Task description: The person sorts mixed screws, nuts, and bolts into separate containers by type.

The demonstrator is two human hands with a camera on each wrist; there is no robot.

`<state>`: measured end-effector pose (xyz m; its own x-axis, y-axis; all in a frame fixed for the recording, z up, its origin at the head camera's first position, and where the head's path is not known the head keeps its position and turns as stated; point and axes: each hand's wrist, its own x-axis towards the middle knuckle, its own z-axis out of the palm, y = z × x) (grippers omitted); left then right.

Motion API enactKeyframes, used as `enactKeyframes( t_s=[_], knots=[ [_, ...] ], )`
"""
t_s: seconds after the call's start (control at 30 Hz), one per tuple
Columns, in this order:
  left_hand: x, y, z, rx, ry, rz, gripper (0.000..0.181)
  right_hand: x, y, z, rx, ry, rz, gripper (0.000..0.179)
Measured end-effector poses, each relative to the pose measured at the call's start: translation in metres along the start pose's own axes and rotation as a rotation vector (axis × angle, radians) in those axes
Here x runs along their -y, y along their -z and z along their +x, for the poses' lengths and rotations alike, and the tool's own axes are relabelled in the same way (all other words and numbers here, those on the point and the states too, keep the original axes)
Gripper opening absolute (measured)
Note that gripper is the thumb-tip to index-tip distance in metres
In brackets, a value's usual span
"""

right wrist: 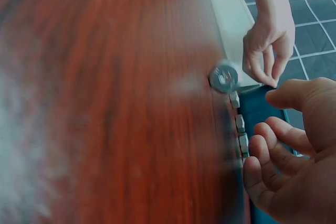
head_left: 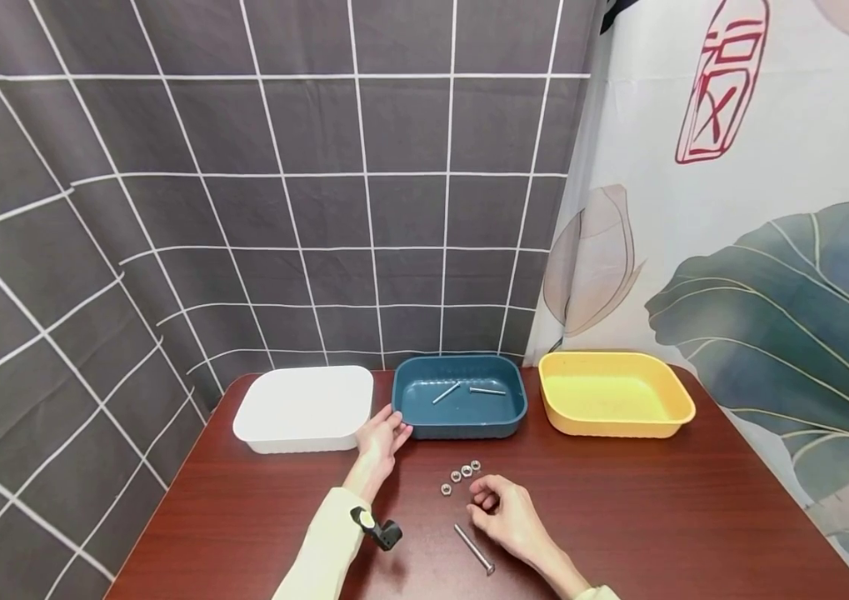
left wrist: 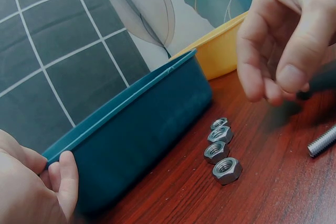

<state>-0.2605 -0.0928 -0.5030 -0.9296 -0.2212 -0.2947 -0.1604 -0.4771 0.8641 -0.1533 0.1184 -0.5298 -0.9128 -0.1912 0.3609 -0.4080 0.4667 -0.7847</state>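
Note:
My left hand [head_left: 382, 437] pinches the left rim of a dark blue plastic tray [left wrist: 142, 129] between thumb and fingers. Two thin bolts [head_left: 487, 391] lie inside that tray. My right hand [head_left: 506, 517] hovers over the table with loosely curled fingers and nothing between them. Just beyond its fingertips, several steel hex nuts [left wrist: 227, 170] form a slanting row in front of the tray. A longer, thicker bolt [head_left: 473, 549] lies on the table to the left of the right hand. Its round head [right wrist: 224, 77] faces the right wrist camera.
A white tray [head_left: 304, 408] stands left of the blue one, close to the left hand. On the right is a yellow tray [head_left: 616, 429]. All three stand along the back of the reddish-brown wooden table [head_left: 656, 517], before a grey gridded curtain [head_left: 409, 208] and a printed one.

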Motion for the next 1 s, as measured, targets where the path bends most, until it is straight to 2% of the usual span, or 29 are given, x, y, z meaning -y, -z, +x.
enactKeyframes(
  t_s=[0.37, 0.7, 1.0],
  knots=[
    [0.0004, 0.0003, 0.0008, -0.003, 0.003, -0.01, 0.045, -0.0014, 0.001, -0.0038, 0.079, 0.013, 0.001, 0.02],
    [0.001, 0.0008, -0.0004, -0.005, 0.001, -0.014, 0.045, 0.001, -0.0003, -0.0057, 0.147, 0.018, -0.129, 0.023],
    [0.0013, 0.0003, 0.002, -0.005, 0.001, -0.005, 0.044, 0.0029, 0.0026, -0.0074, 0.164, 0.059, -0.15, 0.025]
  ],
)
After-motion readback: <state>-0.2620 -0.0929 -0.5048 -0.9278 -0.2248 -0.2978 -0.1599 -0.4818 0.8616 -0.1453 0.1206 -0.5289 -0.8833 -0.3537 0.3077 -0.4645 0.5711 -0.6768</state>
